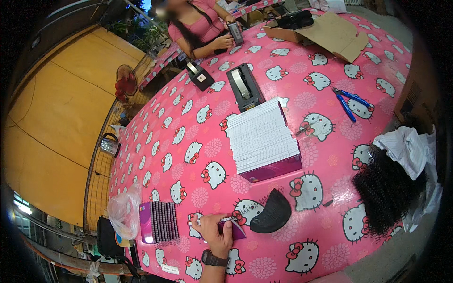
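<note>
1. One hand (218, 234) shows near the bottom of the picture, and it wears a dark watch (213, 259) on the wrist. Whether it is the left or the right hand cannot be told.
2. The hand rests on a small purple card (234, 228) that lies flat on the pink cat-print table (188, 122). The card's long side runs left to right, and its far end points at a black curved pad (272, 212) just beside it.
3. The fingers are bent and close together, pressing down on the card. The thumb side is hard to see.
4. Most of the card is hidden under the fingers, so what is on it cannot be made out.
5. A purple tray of dark strips (160, 221) lies to the left of the hand, near a clear plastic bag (123, 212).
6. A big stack of white boxes (264, 139) sits farther up the table, with a black tape holder (244, 87) behind it.
7. A pile of black curly hair (384, 188) lies at the right.
8. Another person (198, 23) sits at the far end.
</note>
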A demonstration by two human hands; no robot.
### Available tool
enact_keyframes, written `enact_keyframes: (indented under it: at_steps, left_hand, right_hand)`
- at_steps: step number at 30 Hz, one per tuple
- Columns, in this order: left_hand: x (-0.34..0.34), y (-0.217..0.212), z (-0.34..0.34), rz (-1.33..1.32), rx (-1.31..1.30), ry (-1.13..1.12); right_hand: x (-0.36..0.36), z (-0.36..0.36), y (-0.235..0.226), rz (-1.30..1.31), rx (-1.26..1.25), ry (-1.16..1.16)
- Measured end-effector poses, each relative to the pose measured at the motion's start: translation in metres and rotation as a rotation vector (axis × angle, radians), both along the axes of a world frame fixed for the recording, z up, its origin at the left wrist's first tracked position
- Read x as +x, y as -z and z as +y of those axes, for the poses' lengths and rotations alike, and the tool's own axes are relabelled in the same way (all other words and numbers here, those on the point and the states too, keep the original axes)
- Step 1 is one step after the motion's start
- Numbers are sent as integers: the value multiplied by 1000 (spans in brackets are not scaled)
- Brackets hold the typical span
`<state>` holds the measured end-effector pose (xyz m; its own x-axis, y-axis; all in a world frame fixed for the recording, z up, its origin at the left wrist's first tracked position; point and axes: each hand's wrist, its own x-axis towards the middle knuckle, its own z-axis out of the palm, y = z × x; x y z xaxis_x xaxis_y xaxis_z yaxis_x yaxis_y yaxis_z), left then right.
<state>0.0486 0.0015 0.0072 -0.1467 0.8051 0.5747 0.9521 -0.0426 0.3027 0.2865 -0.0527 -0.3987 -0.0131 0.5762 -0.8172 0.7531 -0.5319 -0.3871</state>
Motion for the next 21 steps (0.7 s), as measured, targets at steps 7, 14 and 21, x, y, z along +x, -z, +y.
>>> enact_keyframes:
  at_steps: [7,14,21]
  left_hand:
    - [-3,1,2,-40,8,37]
    - [-5,-1,6,-80,103,36]
    - [-10,5,6,-104,152,33]
  right_hand:
    - [1,16,-8,5,67,17]
    - [3,28,-27,58,162,4]
    - [13,61,-52,147,320,-3]
